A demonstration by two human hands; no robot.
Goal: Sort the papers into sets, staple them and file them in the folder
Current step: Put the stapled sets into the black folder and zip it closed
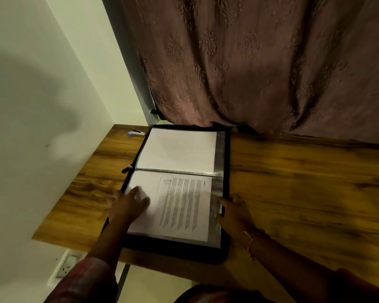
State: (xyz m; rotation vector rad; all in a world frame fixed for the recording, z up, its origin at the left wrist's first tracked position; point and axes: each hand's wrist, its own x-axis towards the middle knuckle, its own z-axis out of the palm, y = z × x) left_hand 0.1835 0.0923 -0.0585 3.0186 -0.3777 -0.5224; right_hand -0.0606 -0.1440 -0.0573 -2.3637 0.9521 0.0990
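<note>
A black zip folder [227, 154] lies open on the wooden desk [304, 182], its clear sleeves joined by a spiral spine. The far sleeve holds a blank white sheet [177, 149]. The near sleeve holds a printed paper [184, 206] with lines of text. My left hand [127, 204] rests on the left part of that printed page, fingers spread. My right hand [234, 213] touches the right edge of the near clear sleeve, at the folder's border. A stapler [136, 132] with a blue end lies at the desk's far left corner.
A brown patterned curtain [260, 62] hangs behind the desk. A pale wall [42, 106] closes the left side, with a socket [67, 265] below the desk edge. Bare wood stretches to the right of the folder.
</note>
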